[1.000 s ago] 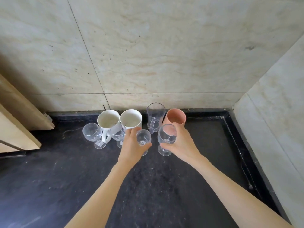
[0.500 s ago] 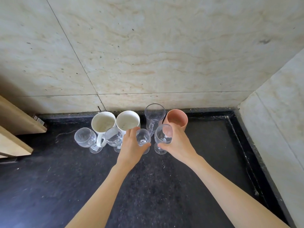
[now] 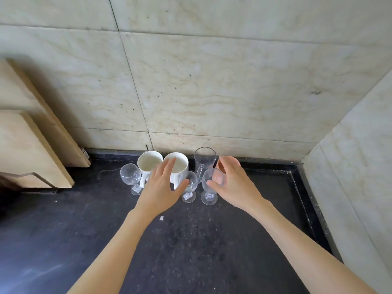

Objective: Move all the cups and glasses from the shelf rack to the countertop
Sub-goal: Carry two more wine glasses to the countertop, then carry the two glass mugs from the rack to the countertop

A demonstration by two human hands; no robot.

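A cluster of drinkware stands on the black countertop (image 3: 191, 247) by the back wall. Two white mugs (image 3: 148, 164) (image 3: 181, 165), a tall clear glass mug (image 3: 204, 161) and a pink cup (image 3: 218, 164) form the back row. In front stand stemmed glasses: one at the left (image 3: 129, 177), a small one (image 3: 189, 185), and one at the right (image 3: 210, 188). My left hand (image 3: 162, 189) hovers open, fingers spread, just left of the small glass, hiding another glass. My right hand (image 3: 233, 185) is open beside the right stemmed glass, thumb close to its bowl.
Light wooden boards (image 3: 31, 141) lean against the wall at the left. Beige tiled walls close the back and the right side (image 3: 360, 166). A raised black rim (image 3: 305, 192) borders the counter at the right. A small white scrap (image 3: 161, 217) lies near my left wrist.
Both hands have let go of the stemmed glasses they held; the glasses now stand on the counter. The fingers have spread and the hands are drawing back slightly. The view tilted up.
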